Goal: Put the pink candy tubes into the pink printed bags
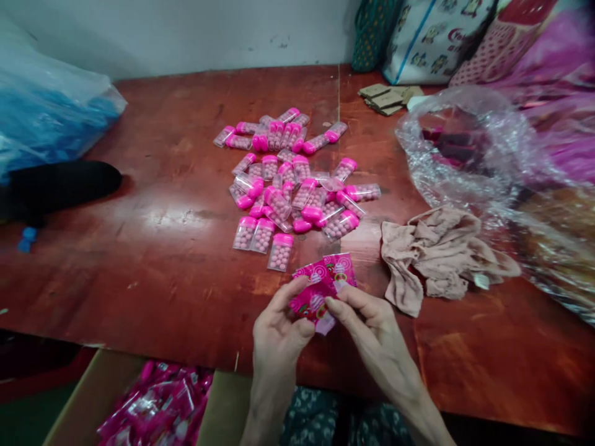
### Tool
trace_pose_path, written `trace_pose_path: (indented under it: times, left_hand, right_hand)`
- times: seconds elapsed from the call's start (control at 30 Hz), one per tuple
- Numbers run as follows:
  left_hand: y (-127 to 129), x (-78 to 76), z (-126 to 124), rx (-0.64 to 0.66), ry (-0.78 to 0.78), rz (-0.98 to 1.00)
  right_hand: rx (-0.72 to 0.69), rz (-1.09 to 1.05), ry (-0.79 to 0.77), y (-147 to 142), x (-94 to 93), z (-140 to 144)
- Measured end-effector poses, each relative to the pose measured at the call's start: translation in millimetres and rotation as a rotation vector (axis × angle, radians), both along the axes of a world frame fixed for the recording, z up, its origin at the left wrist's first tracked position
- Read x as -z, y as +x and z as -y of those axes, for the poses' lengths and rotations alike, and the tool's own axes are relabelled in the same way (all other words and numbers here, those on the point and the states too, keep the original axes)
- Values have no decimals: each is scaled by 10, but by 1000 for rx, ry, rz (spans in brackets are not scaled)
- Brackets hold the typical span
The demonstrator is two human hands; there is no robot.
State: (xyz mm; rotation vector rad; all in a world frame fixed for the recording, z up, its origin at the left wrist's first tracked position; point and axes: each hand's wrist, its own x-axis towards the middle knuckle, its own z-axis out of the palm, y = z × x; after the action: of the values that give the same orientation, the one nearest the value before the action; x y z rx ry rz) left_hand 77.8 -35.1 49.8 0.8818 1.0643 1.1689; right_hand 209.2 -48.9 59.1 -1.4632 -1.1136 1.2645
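The left hand [279, 325] and right hand [365, 316] together pinch a glossy pink printed sachet [323, 290] above the near edge of the red-brown wooden table [162, 260], just before a heap of clear pink-capped candy vials [292, 186]; a crumpled beige cloth [437, 257] lies to the right.

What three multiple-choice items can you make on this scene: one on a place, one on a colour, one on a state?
1. Where does the cardboard box stand?
A. on the table
B. below the table's near edge
C. beside the wall

2. What colour are the caps of the small vials?
A. pink
B. blue
C. white

3. What is the state of the two hands?
A. both free
B. only one holds
C. both pinch one pink packet

Answers: 1 B, it shows under the table edge; 2 A, each cap is pink; 3 C, the left hand and right hand hold the pink packet.
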Motion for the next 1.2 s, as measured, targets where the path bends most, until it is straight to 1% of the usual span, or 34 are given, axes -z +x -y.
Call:
trace_pose_path:
  times: [0.03, 0.07, 0.17, 0.3, 0.43, 0.5, 0.57, 0.63, 0.67, 0.73, 0.8, 0.83, 0.9, 1.03, 1.13, 1.2]
  left_hand:
    - [19, -40, -28, 28, -62, 57]
    - [36, -67, -52, 21, -104, 82]
    - [64, -83, -85, -97, -147, 116]
    - [30, -58, -73, -147, -220, 159]
    - [-43, -58, -72, -212, -356, 210]
    - [-71, -47, -75, -212, -382, 244]
    - [-87, -31, -74, -185, -369, 281]
    - [-97, -20, -70, -174, -348, 305]
    - [-103, -20, -69, -183, -340, 304]
    - [-124, -29, -70, -217, -318, 284]
    - [-154, -50, -71, -241, -291, 273]
    - [-171, -60, -71, -252, -280, 267]
    - [-208, -72, -73, -287, -263, 249]
    - [-299, -32, -99, -401, -230, 213]
    - [-373, 15, -106, -444, -179, 157]
    - [-412, 35, -94, -456, -80, 55]
  right_hand:
    - [-22, -1, 16, -34, -15, 5]
    - [-42, -5, 30, -60, -25, 8]
    - [-69, -29, 37, -108, -24, 8]
    - [15, 69, 40, -214, 39, 13]
    - [33, 161, 165, -373, 72, 11]
    - [23, 236, 243, -427, 63, 6]
    - [-11, 295, 297, -447, 53, 12]
    - [-51, 309, 307, -430, 55, 27]
    - [-70, 292, 283, -412, 63, 35]
    - [-79, 226, 182, -374, 87, 42]
    - [-58, 157, 91, -359, 105, 38]
    - [-46, 138, 72, -367, 107, 34]
    - [-29, 141, 107, -412, 91, 25]
    - [-31, 250, 257, -526, 33, -10]
    - [-21, 314, 271, -541, 15, -39]
    - [-32, 333, 255, -528, 20, -49]
